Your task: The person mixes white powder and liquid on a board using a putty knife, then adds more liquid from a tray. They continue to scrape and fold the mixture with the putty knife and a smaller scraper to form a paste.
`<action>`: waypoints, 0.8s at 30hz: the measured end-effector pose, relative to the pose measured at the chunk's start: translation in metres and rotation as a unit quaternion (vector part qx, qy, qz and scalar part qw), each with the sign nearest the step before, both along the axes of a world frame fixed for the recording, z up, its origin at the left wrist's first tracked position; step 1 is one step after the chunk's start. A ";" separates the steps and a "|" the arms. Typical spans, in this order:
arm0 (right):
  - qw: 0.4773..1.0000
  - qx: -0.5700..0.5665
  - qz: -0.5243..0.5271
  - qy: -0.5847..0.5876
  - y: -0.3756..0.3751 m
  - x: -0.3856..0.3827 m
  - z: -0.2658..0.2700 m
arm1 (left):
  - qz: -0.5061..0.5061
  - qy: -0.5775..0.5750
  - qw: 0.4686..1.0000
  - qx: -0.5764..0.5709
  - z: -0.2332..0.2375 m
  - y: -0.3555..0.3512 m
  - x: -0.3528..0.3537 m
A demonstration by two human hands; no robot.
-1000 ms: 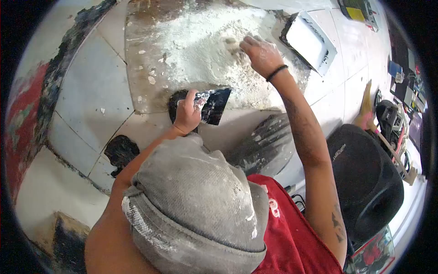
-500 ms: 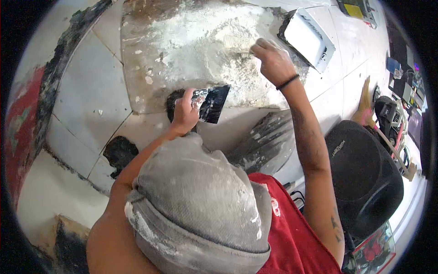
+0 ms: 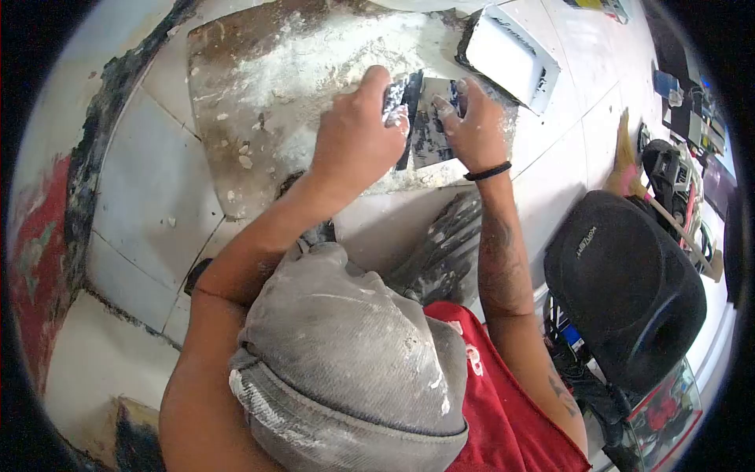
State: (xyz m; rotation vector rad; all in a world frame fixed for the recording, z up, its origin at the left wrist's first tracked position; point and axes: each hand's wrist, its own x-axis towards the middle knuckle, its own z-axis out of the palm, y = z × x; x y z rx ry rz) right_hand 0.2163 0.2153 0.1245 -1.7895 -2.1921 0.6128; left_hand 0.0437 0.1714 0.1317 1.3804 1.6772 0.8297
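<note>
My left hand (image 3: 358,134) is closed round a white-smeared scraper, whose dark blade (image 3: 410,118) stands nearly on edge to the view. Close beside it, a second scraper with a flat, grey, black-stained blade (image 3: 431,138) is gripped in my right hand (image 3: 476,130), which wears a black wristband. The two blades face each other with almost no gap; whether they touch is hard to tell. Under both hands lies a worn board (image 3: 228,102) coated with white powder and crumbs (image 3: 338,59).
A white tray (image 3: 553,77) with dark smears stands at the board's right edge. Farther right are a black speaker (image 3: 621,275) and a straw broom (image 3: 624,161). A grey, white-spattered cap (image 3: 346,346) fills the lower middle. Pale floor tiles (image 3: 149,165) lie to the left.
My left hand has moved up and right with its scraper, turning the blade on edge. My right hand has come down slightly, and a second scraper now shows in it.
</note>
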 end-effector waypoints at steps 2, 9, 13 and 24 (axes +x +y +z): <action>0.999 0.000 -0.027 0.029 -0.003 -0.005 0.000 | -0.032 0.031 0.998 -0.034 0.001 0.004 0.008; 1.000 -0.020 -0.005 -0.024 -0.008 -0.014 0.026 | -0.022 0.029 0.999 -0.034 -0.031 0.010 0.013; 0.997 0.062 0.045 -0.026 -0.007 -0.002 0.048 | 0.004 0.014 1.000 -0.022 -0.041 0.012 0.002; 0.968 0.122 0.212 -0.056 -0.016 0.031 0.021 | 0.013 0.048 0.999 -0.008 0.000 0.015 -0.021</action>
